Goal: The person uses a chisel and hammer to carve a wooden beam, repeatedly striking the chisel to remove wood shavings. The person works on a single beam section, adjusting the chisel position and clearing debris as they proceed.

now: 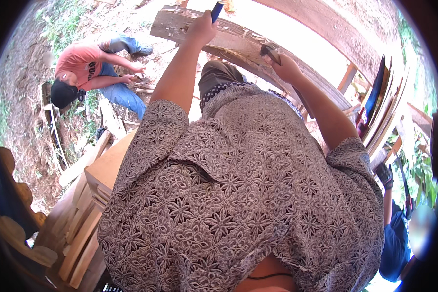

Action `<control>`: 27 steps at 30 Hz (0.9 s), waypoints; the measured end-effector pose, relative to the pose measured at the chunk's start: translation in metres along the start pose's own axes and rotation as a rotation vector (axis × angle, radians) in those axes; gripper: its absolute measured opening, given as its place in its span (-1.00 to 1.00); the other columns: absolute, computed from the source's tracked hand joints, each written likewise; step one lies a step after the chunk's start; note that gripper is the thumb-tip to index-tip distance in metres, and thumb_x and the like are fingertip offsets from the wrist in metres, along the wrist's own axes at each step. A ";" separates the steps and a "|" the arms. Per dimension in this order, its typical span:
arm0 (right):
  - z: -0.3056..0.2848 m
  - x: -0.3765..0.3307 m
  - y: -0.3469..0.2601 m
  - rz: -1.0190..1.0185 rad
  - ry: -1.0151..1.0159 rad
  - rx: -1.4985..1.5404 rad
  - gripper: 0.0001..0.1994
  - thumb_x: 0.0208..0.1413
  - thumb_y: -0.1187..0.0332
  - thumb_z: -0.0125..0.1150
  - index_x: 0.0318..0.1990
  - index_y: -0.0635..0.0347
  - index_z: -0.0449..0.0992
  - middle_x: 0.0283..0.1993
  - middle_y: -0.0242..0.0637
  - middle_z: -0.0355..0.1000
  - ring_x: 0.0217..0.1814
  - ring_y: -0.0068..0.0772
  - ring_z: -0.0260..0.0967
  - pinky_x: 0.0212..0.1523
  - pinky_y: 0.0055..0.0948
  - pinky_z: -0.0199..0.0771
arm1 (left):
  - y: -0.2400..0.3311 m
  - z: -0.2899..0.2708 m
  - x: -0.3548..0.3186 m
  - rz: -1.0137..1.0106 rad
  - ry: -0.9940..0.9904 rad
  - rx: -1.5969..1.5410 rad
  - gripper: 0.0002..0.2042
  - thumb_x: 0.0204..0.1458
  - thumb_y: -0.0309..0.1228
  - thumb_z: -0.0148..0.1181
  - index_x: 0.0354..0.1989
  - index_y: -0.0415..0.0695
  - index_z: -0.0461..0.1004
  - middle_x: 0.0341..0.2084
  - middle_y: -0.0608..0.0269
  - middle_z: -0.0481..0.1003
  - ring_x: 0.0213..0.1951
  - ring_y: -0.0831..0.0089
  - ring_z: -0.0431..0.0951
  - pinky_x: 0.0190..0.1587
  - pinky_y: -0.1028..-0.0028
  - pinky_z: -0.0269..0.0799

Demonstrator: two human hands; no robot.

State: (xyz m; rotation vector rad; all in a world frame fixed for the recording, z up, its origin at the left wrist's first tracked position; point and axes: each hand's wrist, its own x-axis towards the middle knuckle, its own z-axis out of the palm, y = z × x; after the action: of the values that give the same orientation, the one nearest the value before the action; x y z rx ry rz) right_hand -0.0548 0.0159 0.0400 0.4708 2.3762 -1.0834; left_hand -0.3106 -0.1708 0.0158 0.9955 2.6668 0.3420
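The person's left grip (202, 30) is closing tightly around a blue cylindrical handle (217, 12), whose end is standing out above the fist. The handle is showing at the top of the view, by the far edge of a wooden beam (170, 27); its lower part is being hidden by the fist, so whether it is touching the beam cannot be told. The right grip (288, 70) is clenching a dark-headed tool (269, 52), its head pointing left over the beam, well apart from the blue handle.

Markings: a co-worker, at left, is wearing a salmon shirt (75, 61) bearing dark print (91, 69) on the chest, slanting and small. The person is wearing a grey shirt (248, 194) carrying a repeating floral pattern.

Surroundings: the co-worker is bending low in a black cap (63, 93) and blue jeans (124, 97), both hands working close together. Boards (82, 243) are lying stacked at lower left. At lower right, a second co-worker in a dark blue shirt (395, 246) is raising a dark-gloved hand (385, 176).
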 end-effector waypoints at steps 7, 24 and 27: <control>0.052 0.011 0.038 -0.048 0.206 0.296 -0.67 0.25 0.10 0.12 -0.19 0.25 0.45 -0.31 0.00 0.48 -0.22 -0.04 0.48 -0.17 -0.15 0.38 | -0.023 -0.032 0.006 -0.159 -0.206 -0.403 -0.69 0.16 -0.28 0.19 -0.06 -0.21 0.35 -0.34 0.08 0.59 -0.24 0.31 0.66 -0.18 0.31 0.55; 0.062 0.005 0.033 -0.017 0.170 0.345 -0.70 0.24 0.13 0.12 -0.16 0.22 0.45 -0.29 -0.09 0.49 -0.16 -0.10 0.49 -0.14 -0.17 0.36 | -0.033 0.008 -0.155 -0.499 0.701 -1.625 -0.83 0.08 -0.69 -0.04 -0.24 -0.11 0.24 -0.24 0.14 0.43 -0.04 0.20 0.56 0.10 0.24 0.51; 0.058 -0.003 0.018 -0.004 0.194 0.263 -0.70 0.25 0.12 0.10 -0.15 0.20 0.45 -0.30 -0.11 0.49 -0.16 -0.13 0.48 -0.14 -0.17 0.35 | -0.059 0.027 -0.175 -0.617 0.832 -1.822 -0.86 0.05 -0.65 -0.05 -0.28 -0.11 0.24 -0.29 0.12 0.45 -0.03 0.12 0.57 0.15 0.14 0.52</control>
State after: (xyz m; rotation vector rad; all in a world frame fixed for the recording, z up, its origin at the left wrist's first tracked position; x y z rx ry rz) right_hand -0.0273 -0.0180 -0.0025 0.6918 2.4076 -1.4189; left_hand -0.2100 -0.3272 0.0025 -0.6337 1.5501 2.5616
